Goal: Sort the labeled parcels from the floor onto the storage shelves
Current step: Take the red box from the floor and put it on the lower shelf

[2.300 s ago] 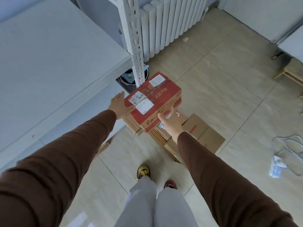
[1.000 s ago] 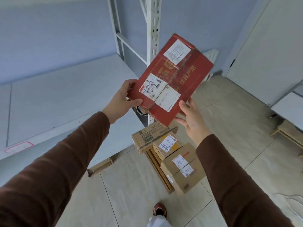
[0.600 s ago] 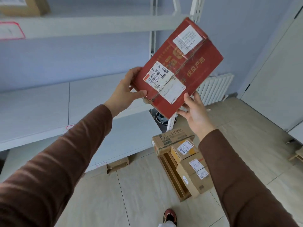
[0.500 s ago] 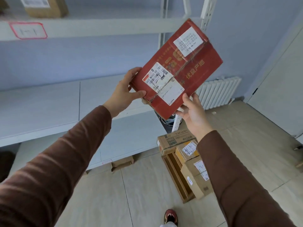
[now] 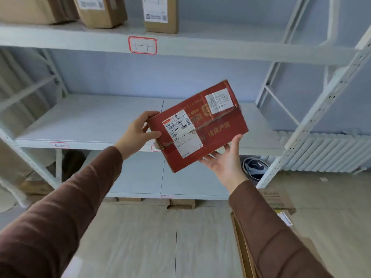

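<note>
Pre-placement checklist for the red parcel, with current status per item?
1. Red parcel held by both hands: ok. Left hand grips its left edge, right hand supports it from below.
2. Parcel label faces the camera: ok, though the print is partly blurred.
3. Shelf tag on the top shelf readable: ok, "1-1".
4. Parcel matches that tag: cannot tell.
5. Free room on the middle shelf: ok.
6. Parcel level: not ok, tilted.

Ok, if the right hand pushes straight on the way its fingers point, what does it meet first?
The right hand already cradles the red parcel from beneath, fingers aimed up and forward. Beyond the parcel, the line seems to run over the bare middle shelf toward the back wall, though depth is uncertain.
</note>
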